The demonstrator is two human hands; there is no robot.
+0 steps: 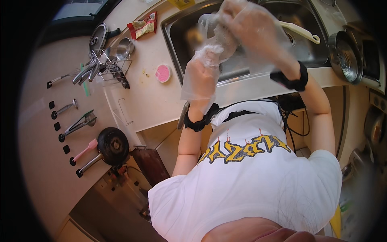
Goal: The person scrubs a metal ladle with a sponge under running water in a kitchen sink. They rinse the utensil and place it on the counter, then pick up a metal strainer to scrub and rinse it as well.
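Both of my hands wear loose see-through plastic gloves and are over the stainless steel double sink (223,81). White suds cover the fingers of my left hand (202,75), which is around the lower side of a sudsy see-through item (225,42); whether it is a glass or a bowl cannot be told. My right hand (252,28) is blurred, with its fingers at the upper side of that item, and what they grip is hidden. A cream-coloured long handle (299,31) with a hooked end lies across the right basin, to the right of my right hand.
Left of the sink lie a pink-topped round tub (163,73), a red packet (143,26), a small steel bowl (125,48) and a wire rack (112,70) with utensils. A metal pan (345,57) stands at the right. A black frying pan (113,146) hangs at the left.
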